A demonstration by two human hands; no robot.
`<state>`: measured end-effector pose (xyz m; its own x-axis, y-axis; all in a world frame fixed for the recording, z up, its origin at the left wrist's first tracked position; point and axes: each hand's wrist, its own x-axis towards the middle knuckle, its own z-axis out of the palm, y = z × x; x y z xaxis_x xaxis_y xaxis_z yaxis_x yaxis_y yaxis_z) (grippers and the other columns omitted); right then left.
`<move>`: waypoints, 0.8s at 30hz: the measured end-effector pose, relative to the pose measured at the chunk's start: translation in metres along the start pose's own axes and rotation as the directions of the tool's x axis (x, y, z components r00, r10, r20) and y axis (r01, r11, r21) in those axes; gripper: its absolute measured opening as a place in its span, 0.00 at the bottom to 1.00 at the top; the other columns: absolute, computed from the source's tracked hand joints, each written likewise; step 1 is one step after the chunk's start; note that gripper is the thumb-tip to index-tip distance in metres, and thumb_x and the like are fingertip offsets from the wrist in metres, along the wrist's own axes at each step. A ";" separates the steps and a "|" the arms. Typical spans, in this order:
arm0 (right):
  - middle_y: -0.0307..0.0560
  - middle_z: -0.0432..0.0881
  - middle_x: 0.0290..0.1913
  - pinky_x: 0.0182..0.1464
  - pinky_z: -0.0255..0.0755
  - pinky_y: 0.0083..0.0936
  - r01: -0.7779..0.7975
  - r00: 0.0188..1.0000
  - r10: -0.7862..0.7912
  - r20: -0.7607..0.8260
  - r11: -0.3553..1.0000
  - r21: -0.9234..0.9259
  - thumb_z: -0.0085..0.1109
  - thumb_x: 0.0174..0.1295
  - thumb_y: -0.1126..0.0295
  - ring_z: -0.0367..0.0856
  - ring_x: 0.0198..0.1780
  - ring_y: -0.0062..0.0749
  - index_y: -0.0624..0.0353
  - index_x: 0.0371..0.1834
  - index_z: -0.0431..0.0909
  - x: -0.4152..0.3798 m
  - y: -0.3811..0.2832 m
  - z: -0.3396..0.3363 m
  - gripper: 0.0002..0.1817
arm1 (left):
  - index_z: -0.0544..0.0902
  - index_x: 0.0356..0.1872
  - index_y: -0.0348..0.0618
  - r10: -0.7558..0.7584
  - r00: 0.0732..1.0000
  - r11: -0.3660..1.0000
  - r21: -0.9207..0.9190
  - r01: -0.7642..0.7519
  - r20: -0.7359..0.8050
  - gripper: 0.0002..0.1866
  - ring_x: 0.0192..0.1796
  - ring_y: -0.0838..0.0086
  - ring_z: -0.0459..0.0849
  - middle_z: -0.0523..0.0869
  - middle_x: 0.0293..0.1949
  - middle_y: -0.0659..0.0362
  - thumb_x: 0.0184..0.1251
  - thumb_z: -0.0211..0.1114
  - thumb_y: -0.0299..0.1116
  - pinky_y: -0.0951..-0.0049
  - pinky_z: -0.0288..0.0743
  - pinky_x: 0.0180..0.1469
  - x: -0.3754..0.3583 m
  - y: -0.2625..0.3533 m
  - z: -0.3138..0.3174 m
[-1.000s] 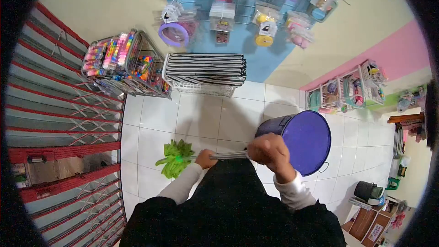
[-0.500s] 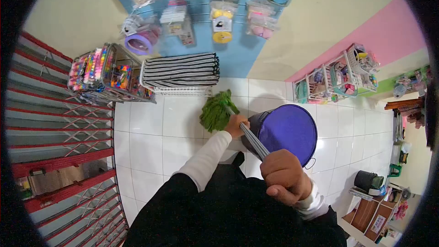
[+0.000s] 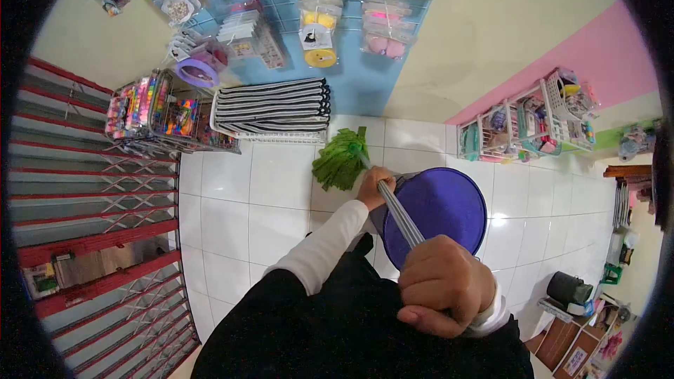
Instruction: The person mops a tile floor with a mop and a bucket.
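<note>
A mop handle runs from the green mop head on the tiled floor up toward my body. Low on the handle, near the mop head, my left hand is wrapped round it. My right hand grips the upper end in a fist, closest to the camera. Behind the handle stands a round bin with a blue-purple lid; the handle crosses in front of its left side.
A white basket of striped cloths and racks of colourful goods stand along the wall. White shelves are at the right. A red folding gate lines the left. Packets hang overhead.
Both hands still hold the handle. The mop head sits slightly higher and further right in view, and my left hand has shifted a little to the right.
</note>
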<state>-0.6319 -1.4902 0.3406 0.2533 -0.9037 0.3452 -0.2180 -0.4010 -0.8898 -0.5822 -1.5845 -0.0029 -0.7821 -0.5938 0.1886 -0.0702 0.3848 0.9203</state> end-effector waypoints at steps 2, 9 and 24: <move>0.43 0.62 0.12 0.16 0.56 0.32 0.056 0.998 -0.056 -0.010 0.998 0.019 0.56 0.50 0.73 0.64 0.13 0.39 0.57 0.09 0.61 0.008 0.010 -0.007 0.17 | 0.66 0.11 0.42 0.036 0.999 0.999 0.003 -0.036 0.003 0.12 0.24 0.61 0.72 0.69 0.15 0.55 0.44 0.61 0.24 0.65 0.66 0.36 0.015 -0.009 0.002; 0.42 0.61 0.11 0.14 0.54 0.31 0.116 0.992 -0.112 -0.062 0.992 0.056 0.56 0.48 0.74 0.62 0.11 0.36 0.57 0.06 0.60 0.003 0.026 -0.025 0.18 | 0.65 0.08 0.44 0.140 0.979 0.979 0.125 -0.159 0.146 0.15 0.24 0.65 0.71 0.68 0.12 0.59 0.46 0.60 0.28 0.64 0.63 0.37 0.047 -0.017 -0.002; 0.43 0.61 0.10 0.15 0.54 0.31 0.055 0.971 -0.054 -0.233 0.999 -0.002 0.49 0.53 0.70 0.62 0.11 0.37 0.57 0.07 0.60 -0.001 0.054 0.013 0.18 | 0.63 0.11 0.36 0.037 0.996 0.999 -0.024 -0.039 -0.078 0.14 0.23 0.56 0.69 0.67 0.14 0.50 0.45 0.59 0.27 0.60 0.61 0.29 0.041 -0.030 -0.009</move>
<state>-0.6321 -1.5092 0.2882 0.0382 -0.8910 0.4524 -0.2057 -0.4501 -0.8690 -0.6068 -1.6272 -0.0197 -0.7336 -0.6324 0.2490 -0.0242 0.3905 0.9203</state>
